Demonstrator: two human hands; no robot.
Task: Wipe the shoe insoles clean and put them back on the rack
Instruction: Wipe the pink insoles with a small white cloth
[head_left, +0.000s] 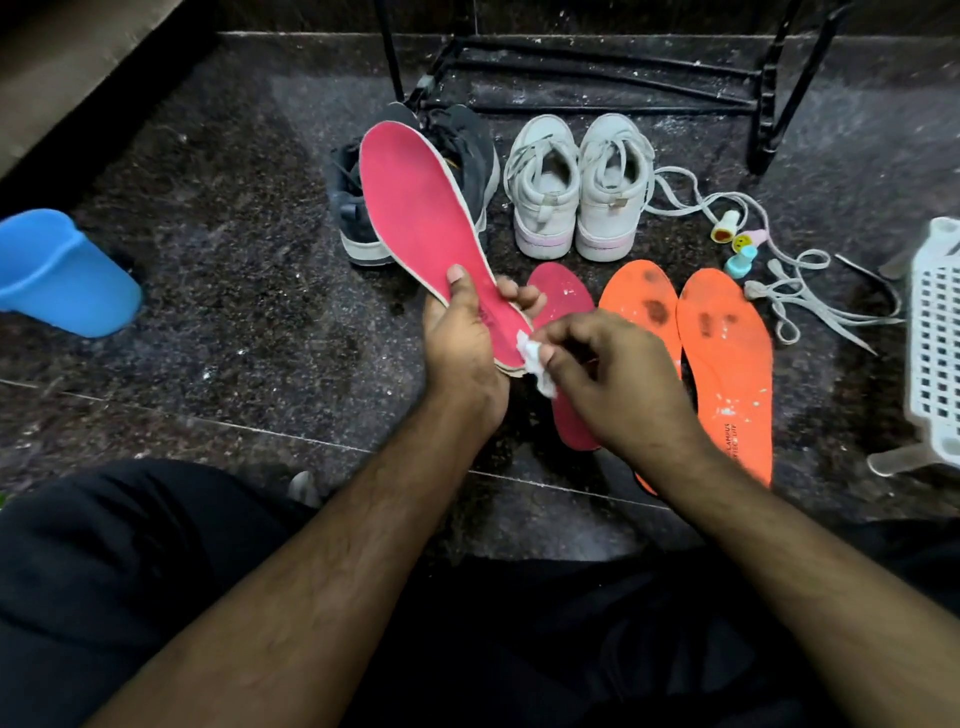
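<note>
The dark stone floor carries everything here, with the black rack standing at its far edge, so the finished pieces have only a short way to go. Near the rack sit a dark pair of shoes and a white pair of shoes; nearer the person lie two orange insoles, both showing dark stains, and a second pink insole partly hidden under the hands. The pink insole being cleaned is held up off the floor, toe pointing away, by the left hand, whose fingers wrap its heel end with the thumb pressed on the top face. The right hand pinches a small white wipe between thumb and fingertips, right at the heel edge. To do this well, I would keep the left grip firm so the insole does not flex away, then drag the wipe in long strokes from heel to toe, refolding it to a fresh face as it soils, since so small a wad will likely load up fast
</note>
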